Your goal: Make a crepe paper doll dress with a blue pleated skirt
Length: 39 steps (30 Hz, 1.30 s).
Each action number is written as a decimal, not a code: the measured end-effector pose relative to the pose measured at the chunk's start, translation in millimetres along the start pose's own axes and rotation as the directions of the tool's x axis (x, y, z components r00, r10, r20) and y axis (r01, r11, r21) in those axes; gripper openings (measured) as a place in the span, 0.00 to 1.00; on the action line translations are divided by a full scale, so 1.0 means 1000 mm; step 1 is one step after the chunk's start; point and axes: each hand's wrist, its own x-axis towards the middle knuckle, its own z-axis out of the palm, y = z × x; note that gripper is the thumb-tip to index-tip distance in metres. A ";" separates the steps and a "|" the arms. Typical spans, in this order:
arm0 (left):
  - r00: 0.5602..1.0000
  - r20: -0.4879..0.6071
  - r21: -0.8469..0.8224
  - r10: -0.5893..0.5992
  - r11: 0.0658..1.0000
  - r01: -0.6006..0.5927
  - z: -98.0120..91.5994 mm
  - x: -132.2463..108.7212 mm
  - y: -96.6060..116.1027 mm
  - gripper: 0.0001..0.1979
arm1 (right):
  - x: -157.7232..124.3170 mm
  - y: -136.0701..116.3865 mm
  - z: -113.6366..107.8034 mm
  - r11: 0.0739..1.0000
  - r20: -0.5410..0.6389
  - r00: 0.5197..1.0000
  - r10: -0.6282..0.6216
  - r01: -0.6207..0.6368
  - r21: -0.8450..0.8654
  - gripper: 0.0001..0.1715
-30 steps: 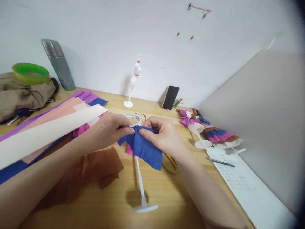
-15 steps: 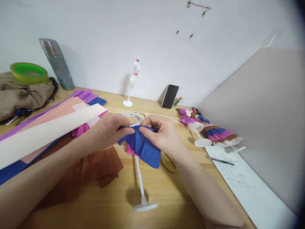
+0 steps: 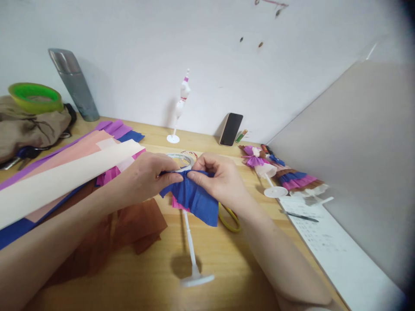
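My left hand (image 3: 145, 175) and my right hand (image 3: 218, 179) meet at the middle of the wooden table (image 3: 155, 276). Both pinch the top edge of a blue crepe paper piece (image 3: 196, 198) that wraps a small white mannequin stand (image 3: 193, 259). A pink layer (image 3: 177, 204) peeks out under the blue. The stand's round foot points toward me, and its upper part is hidden by my fingers and the paper. A roll of tape (image 3: 181, 160) lies just behind my hands.
Long crepe paper sheets (image 3: 65, 172) in cream, pink, purple and blue lie at left, brown paper (image 3: 136, 224) below them. A bare mannequin (image 3: 180, 108), phone (image 3: 231, 129), flask (image 3: 73, 84), bag with green ring (image 3: 32, 97), dressed dolls (image 3: 285, 179), yellow-handled scissors (image 3: 230, 218) and a paper with pen (image 3: 324, 242) surround them.
My hands and the blue paper have barely shifted. The view has tilted slightly, so everything sits a little lower-left than before.
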 end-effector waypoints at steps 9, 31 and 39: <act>0.999 -0.020 -0.002 0.036 0.999 -0.036 0.001 0.000 -0.001 0.12 | 0.001 0.004 0.002 0.996 0.000 0.999 0.054 -0.054 0.068 0.13; 0.943 0.319 -0.274 -0.092 0.944 0.184 -0.017 0.004 -0.014 0.25 | 0.009 0.008 0.004 0.905 0.225 0.940 0.255 -0.314 0.286 0.14; 0.919 0.293 -0.179 -0.263 0.929 0.323 -0.006 0.006 -0.002 0.19 | 0.003 0.002 0.006 0.903 0.280 0.933 0.227 -0.310 0.299 0.16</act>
